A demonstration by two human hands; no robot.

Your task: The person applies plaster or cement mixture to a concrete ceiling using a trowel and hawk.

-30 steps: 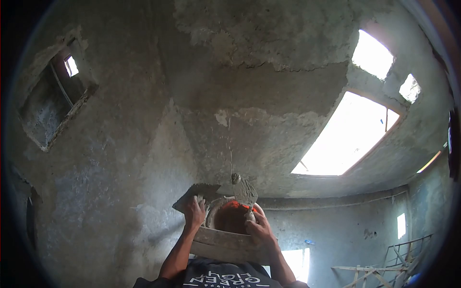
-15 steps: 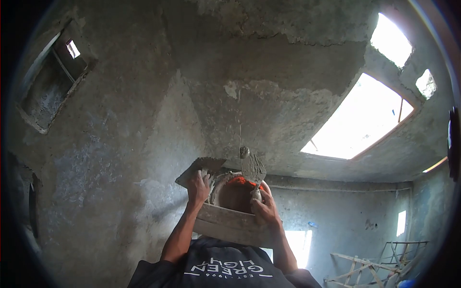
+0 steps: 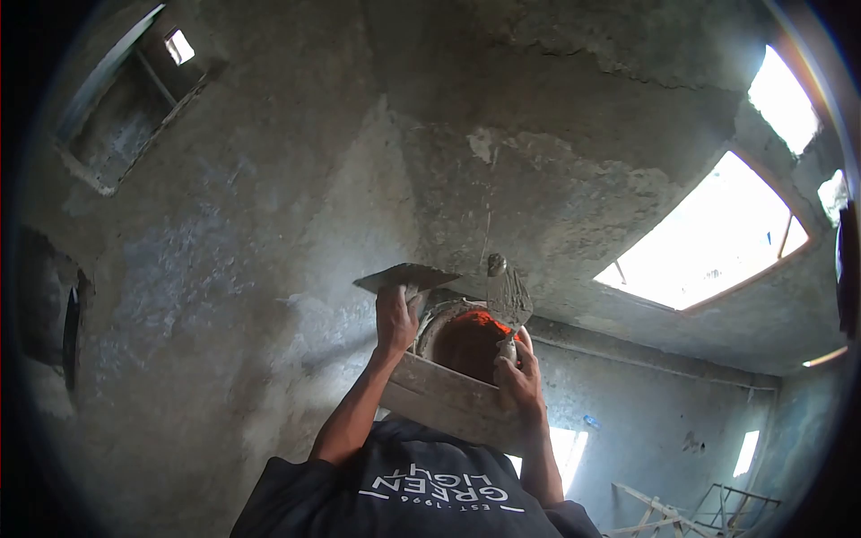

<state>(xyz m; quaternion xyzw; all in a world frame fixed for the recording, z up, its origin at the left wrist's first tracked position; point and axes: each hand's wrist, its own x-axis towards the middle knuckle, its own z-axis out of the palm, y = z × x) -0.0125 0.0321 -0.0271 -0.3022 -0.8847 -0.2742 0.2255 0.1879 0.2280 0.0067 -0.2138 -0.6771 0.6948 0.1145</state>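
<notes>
My left hand [image 3: 396, 321] is closed on a flat, mortar-crusted plate [image 3: 408, 277], held nearly edge-on left of a round bucket [image 3: 429, 339]. The bucket has an orange inner edge and dark contents. My right hand [image 3: 520, 372] grips the handle of a pointed trowel [image 3: 509, 296] at the bucket's right side. The trowel's blade points up and carries grey mortar, and a rounded grey lump [image 3: 496, 264] shows by its tip. In front of the bucket a wooden board [image 3: 448, 400] spans the space between my forearms.
A rough plastered wall [image 3: 224, 314] rises on the left, with a recess [image 3: 126, 121] high up. Large bright openings [image 3: 708, 238] are at the upper right. A wooden frame [image 3: 655, 513] stands at the lower right, near a bright lower window [image 3: 565, 453].
The view has shifted, so the room, bucket and both hands appear farther right. My left hand has tilted the plate closer to edge-on. Both hands keep their tools.
</notes>
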